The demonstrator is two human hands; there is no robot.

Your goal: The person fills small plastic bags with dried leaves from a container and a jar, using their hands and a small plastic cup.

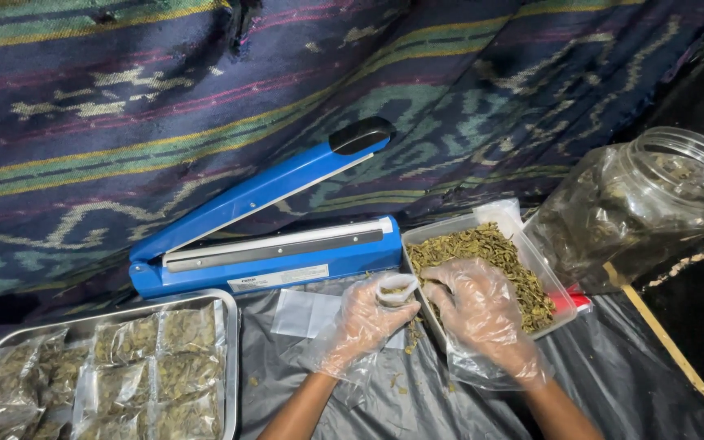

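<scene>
My left hand (366,319), in a loose clear plastic glove, holds a small clear pouch (395,288) open at the near edge of a clear plastic tub (523,244). The tub holds dried green-brown leaves (482,248). My right hand (478,310), also gloved, reaches into the tub's near corner with fingers curled into the leaves, right beside the pouch's mouth. Whether it has leaves in its grasp is hidden by the glove.
A blue heat sealer (270,244) with its arm raised stands behind my hands. A metal tray (231,358) at the left holds several filled pouches. Spare flat pouches (303,314) lie on the black plastic sheet. A clear jar (653,195) stands at the right.
</scene>
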